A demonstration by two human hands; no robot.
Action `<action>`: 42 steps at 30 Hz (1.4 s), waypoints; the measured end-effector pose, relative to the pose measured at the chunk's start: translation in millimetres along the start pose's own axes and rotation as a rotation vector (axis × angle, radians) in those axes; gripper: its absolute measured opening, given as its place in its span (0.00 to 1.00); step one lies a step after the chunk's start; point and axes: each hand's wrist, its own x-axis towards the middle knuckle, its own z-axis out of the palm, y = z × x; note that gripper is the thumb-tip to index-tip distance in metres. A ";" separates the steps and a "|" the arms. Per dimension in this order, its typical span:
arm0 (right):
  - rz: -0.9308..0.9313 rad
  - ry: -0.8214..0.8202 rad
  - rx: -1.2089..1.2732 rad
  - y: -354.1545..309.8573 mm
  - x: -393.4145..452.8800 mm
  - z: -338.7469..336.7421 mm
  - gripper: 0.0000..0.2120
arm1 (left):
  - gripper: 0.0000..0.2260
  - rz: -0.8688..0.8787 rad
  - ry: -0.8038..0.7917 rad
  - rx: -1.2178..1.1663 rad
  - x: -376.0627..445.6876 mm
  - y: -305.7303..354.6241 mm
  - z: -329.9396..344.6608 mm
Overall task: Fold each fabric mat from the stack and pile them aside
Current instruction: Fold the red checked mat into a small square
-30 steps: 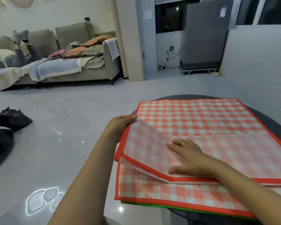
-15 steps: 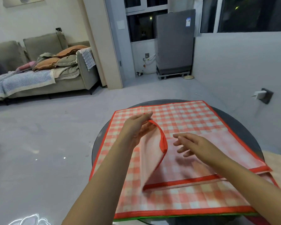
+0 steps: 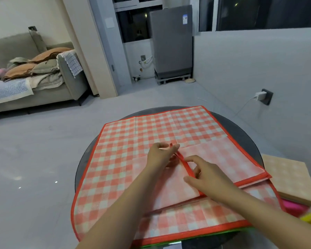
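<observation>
A stack of fabric mats [image 3: 118, 159], orange-and-white checked with orange borders, covers a round dark table [image 3: 241, 126]; a green mat's edge shows under it at the front. On top lies a partly folded mat [image 3: 223, 155], pale side up. My left hand [image 3: 162, 155] pinches the orange-bordered edge of its left flap and holds it over the middle of the folded mat. My right hand [image 3: 205, 175] rests beside that edge with the fingers spread, touching the border.
A tan checked folded piece [image 3: 291, 178] lies to the right of the table, with pink and yellow things below it. A wall socket with a white plug [image 3: 264, 96] is on the right wall. A sofa [image 3: 34, 83] and a grey appliance [image 3: 171, 44] stand behind.
My left hand has carried the mat's left flap over to the right and laid it nearly flat. My right hand lifted off the mat and came to the border. The view turned right.
</observation>
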 end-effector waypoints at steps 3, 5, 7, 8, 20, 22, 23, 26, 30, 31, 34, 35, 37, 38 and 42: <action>-0.023 0.017 0.003 1.5 -1.1 4.7 0.22 | 0.14 0.117 0.033 0.196 2.5 0.2 -1.6; -0.015 0.031 0.003 3.2 -0.5 6.5 0.25 | 0.09 0.328 0.090 0.435 10.7 -4.8 -7.7; -0.015 0.040 -0.021 4.8 -0.3 8.9 0.27 | 0.07 0.479 0.149 0.736 22.0 -11.3 -16.0; -0.021 0.043 -0.040 5.2 -0.2 9.7 0.26 | 0.07 0.506 0.151 0.856 26.3 -14.0 -19.0; -0.040 0.063 -0.162 5.9 6.8 9.1 0.07 | 0.09 0.282 0.042 0.851 22.1 -6.0 -31.9; -0.029 0.082 -0.168 7.2 16.7 6.4 0.08 | 0.12 0.210 0.051 0.829 19.8 -5.2 -43.1; -0.025 0.093 -0.167 9.1 23.5 5.7 0.08 | 0.12 0.172 0.050 0.821 18.0 -5.0 -49.8; -0.046 0.125 -0.159 13.7 45.6 6.9 0.08 | 0.13 0.078 0.021 0.827 9.8 -6.5 -70.5; -0.146 0.131 -0.220 7.7 71.4 13.9 0.10 | 0.13 0.013 0.044 0.824 -5.5 -9.3 -90.6; -0.163 0.123 -0.221 5.5 76.1 16.2 0.10 | 0.13 0.000 0.051 0.836 -9.0 -10.6 -93.5; -0.199 0.110 -0.227 2.4 84.5 21.8 0.10 | 0.14 -0.020 0.076 0.810 -16.8 -15.5 -97.0; -0.214 0.114 -0.241 2.4 85.7 22.9 0.11 | 0.14 -0.012 0.089 0.808 -18.6 -16.8 -96.9; -0.237 0.119 -0.296 2.5 85.6 23.2 0.10 | 0.15 0.013 0.106 0.862 -20.7 -19.1 -96.1; -0.247 0.119 -0.337 3.1 83.9 22.8 0.10 | 0.15 0.030 0.116 0.899 -21.8 -19.9 -95.0; -0.288 0.159 -0.446 1.0 60.7 22.1 0.13 | 0.13 0.239 0.262 0.916 -32.5 -22.9 -86.9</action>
